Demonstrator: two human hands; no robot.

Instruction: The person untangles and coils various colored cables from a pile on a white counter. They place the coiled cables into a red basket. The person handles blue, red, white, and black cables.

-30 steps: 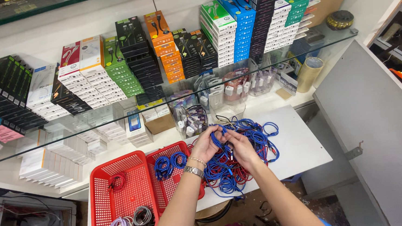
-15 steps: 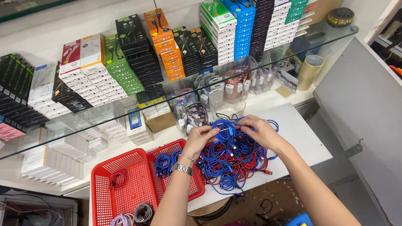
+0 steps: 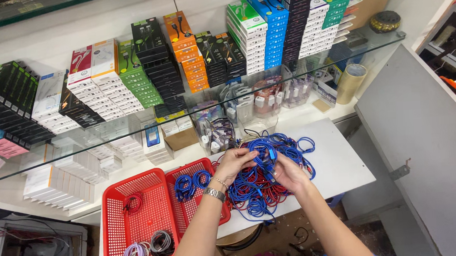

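A tangled heap of blue cables [image 3: 287,150] mixed with some red ones [image 3: 274,192] lies on a white table [image 3: 341,163]. My left hand [image 3: 234,163], with a metal watch on its wrist, grips blue cable at the heap's left side. My right hand [image 3: 287,173] holds the same blue cable near the heap's middle, close to the left hand. Beside the heap on the left stands a small red basket [image 3: 224,213] with coiled blue cables [image 3: 188,184] in it.
A larger red basket [image 3: 114,230] at the left holds a red coil [image 3: 133,203] and purple and grey coils [image 3: 150,247]. A glass shelf [image 3: 308,67] above carries stacked coloured boxes. A tape roll [image 3: 351,82] stands at the back right. A grey panel [image 3: 429,147] rises on the right.
My hands had spread apart over the heap half a second ago; now they have come together again near its middle, still gripping blue cable.
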